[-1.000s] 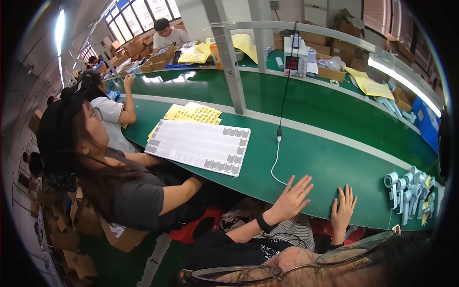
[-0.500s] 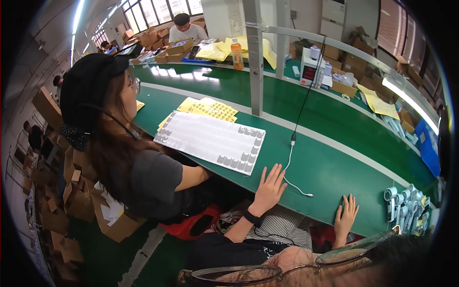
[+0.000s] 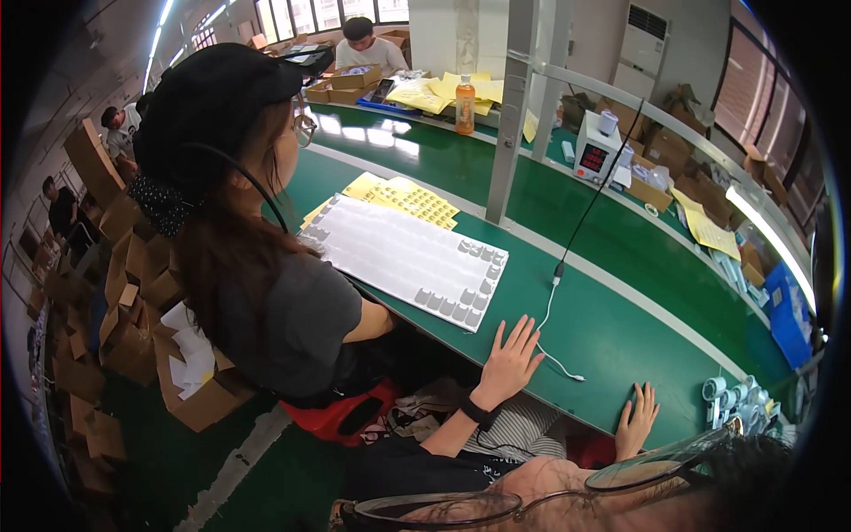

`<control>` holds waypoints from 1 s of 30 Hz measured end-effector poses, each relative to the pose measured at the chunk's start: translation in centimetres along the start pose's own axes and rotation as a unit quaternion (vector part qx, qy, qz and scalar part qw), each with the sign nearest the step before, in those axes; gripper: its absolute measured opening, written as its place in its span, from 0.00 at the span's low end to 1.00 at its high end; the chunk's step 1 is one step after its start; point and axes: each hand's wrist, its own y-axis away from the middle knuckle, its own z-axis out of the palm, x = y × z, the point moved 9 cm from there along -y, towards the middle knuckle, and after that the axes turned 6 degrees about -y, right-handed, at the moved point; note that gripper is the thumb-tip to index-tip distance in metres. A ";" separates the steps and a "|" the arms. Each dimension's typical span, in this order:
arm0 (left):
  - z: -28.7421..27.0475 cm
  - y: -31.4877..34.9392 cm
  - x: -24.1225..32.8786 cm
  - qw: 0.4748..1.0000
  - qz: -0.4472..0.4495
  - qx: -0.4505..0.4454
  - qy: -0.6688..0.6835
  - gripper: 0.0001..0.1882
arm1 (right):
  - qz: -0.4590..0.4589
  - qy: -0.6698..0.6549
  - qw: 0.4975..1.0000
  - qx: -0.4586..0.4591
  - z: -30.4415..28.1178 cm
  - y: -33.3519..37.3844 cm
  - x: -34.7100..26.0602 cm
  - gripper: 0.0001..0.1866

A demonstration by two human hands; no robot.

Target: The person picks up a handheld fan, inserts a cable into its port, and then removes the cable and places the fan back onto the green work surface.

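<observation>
My left hand [image 3: 509,363] lies flat on the near edge of the green workbench [image 3: 612,328], fingers spread, holding nothing; a dark band circles its wrist. My right hand [image 3: 636,421] also rests open on the bench edge, further right. Between them a white cable [image 3: 554,324] trails across the surface from a hanging black lead. Left of my left hand lies a large white sheet [image 3: 403,259] with small grey pads along its edges, and a yellow sheet [image 3: 403,197] behind it.
A person in a black cap and grey shirt [image 3: 266,293] sits close on my left. Rolls of tape [image 3: 731,395] stand at the right. A metal post [image 3: 507,115], a white meter box [image 3: 596,149], an orange bottle [image 3: 464,105] and cardboard boxes [image 3: 133,293] surround the bench.
The view has swung left and closer to the seated person. My left hand slid left along the bench edge toward the white sheet; my right hand stays flat on the edge.
</observation>
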 end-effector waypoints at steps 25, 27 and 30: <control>0.3 0.4 -0.3 1.000 -0.021 -0.002 0.013 0.27 | -0.028 0.005 0.999 -0.019 2.2 -0.4 3.2 0.24; 0.3 0.6 -0.5 1.000 -0.026 -0.003 0.011 0.27 | -0.082 -0.033 0.996 0.003 1.4 -0.5 1.7 0.26; 0.1 0.4 -0.1 0.999 -0.027 -0.003 0.017 0.27 | -0.075 0.027 0.997 0.003 1.6 -0.2 2.9 0.25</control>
